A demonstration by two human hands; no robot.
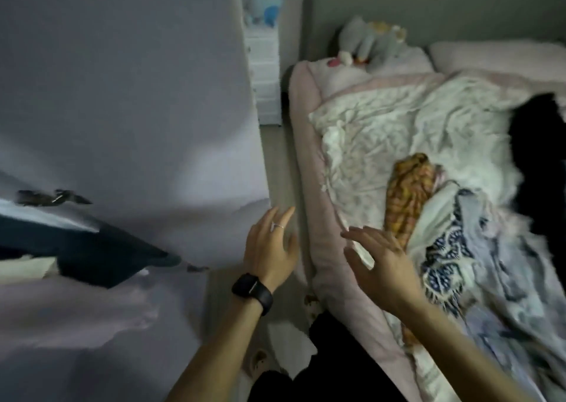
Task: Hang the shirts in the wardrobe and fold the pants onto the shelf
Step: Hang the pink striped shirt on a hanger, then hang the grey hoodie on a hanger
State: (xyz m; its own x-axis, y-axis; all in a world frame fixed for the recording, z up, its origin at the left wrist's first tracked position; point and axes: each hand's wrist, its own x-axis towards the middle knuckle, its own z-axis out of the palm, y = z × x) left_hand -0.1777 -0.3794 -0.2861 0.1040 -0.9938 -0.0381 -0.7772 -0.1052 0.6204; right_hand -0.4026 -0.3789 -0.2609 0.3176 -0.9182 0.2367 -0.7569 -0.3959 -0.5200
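Note:
Several garments lie in a heap on the bed (312,162): an orange patterned one (409,196), a blue-and-white patterned one (450,248), a pale blue-grey one (514,279) and a black one (539,156). My right hand (379,260) hovers over the bed's near edge, fingers spread, holding nothing, just left of the orange garment. My left hand (271,245), with a ring and a black wristwatch, is open above the floor gap between the bed and the wardrobe door (122,95). At the left, dark folded clothes (92,248) show inside the wardrobe.
A white crumpled duvet (382,132) covers the bed's middle, with plush toys (367,40) and a pillow (496,55) at the head. A white drawer unit (265,64) with a blue plush toy stands in the far corner. The floor strip between bed and wardrobe is narrow.

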